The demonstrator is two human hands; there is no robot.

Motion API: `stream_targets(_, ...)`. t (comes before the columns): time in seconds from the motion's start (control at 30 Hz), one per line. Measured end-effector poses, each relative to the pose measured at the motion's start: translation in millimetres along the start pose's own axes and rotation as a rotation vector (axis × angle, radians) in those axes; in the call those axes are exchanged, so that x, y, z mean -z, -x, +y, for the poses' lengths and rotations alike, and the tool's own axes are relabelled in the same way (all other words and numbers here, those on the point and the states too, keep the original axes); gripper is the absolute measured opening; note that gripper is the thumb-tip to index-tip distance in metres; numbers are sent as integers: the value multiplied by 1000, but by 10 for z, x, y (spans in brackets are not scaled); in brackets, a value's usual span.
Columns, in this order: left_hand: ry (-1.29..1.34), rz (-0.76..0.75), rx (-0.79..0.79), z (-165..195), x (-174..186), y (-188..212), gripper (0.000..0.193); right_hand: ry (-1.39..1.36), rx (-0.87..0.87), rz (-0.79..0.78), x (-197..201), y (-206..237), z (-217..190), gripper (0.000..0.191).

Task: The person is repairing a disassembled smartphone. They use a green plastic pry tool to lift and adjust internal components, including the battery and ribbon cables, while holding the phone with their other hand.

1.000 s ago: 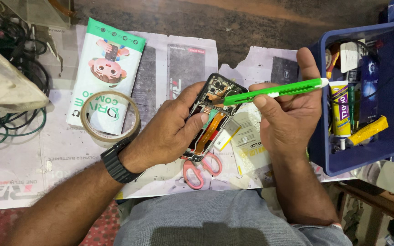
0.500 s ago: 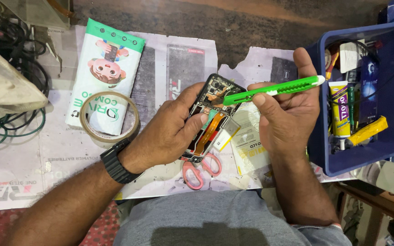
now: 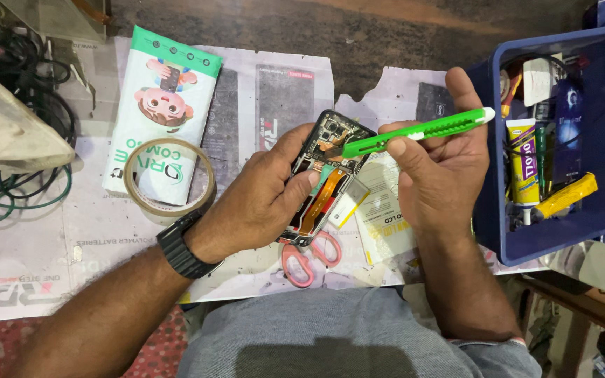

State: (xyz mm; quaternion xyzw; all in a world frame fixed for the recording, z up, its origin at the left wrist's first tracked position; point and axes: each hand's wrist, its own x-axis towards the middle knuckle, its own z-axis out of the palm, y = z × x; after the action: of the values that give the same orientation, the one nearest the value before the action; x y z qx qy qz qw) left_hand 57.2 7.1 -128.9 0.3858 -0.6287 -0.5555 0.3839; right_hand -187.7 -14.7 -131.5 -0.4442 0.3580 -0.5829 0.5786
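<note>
My left hand (image 3: 260, 199) grips an opened smartphone (image 3: 325, 175) with its back off, showing an orange flex cable and circuit parts. A black watch sits on that wrist. In my right hand (image 3: 439, 175) I hold a green utility knife (image 3: 414, 131) like a pen, its blade tip touching the phone's upper inside near the camera area. Both hands hover over a newspaper-covered table (image 3: 50, 259), above my lap.
Pink-handled scissors (image 3: 306, 257) lie under the phone. A roll of brown tape (image 3: 169, 175) rests on a white-and-green box (image 3: 166, 91) at left. Tangled cables (image 3: 8, 168) at far left. A blue bin (image 3: 561, 231) with glue tube and tools stands at right.
The knife has tipped slightly, its blade end lowering onto the phone's upper interior. My left hand keeps the same grip on the phone.
</note>
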Motion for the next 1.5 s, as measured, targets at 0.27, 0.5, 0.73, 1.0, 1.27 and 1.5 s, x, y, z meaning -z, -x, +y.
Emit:
stream_targets(0.27,-9,5,-51,-19,-3,8,51,11,-54,34,-31,-14,-40,83)
stream_targets(0.5,-22,7,-72,-24,-3,10,51,-15,-83,24,-44,-12,-74,82)
stream_targets(0.73,-24,30,-45,-9,-29,8,48,-67,30,29,49,-26,-149,86)
stream_targets(1.0,4,64,65,30,-19,-1,40,819,-136,-131,178,204,-655,101)
stream_targets(1.27,1,98,52,51,-40,7,20,1313,-208,-234,78,267,-659,102)
stream_targets(1.5,-38,146,45,27,-19,33,8,1217,37,-196,-61,286,-661,94)
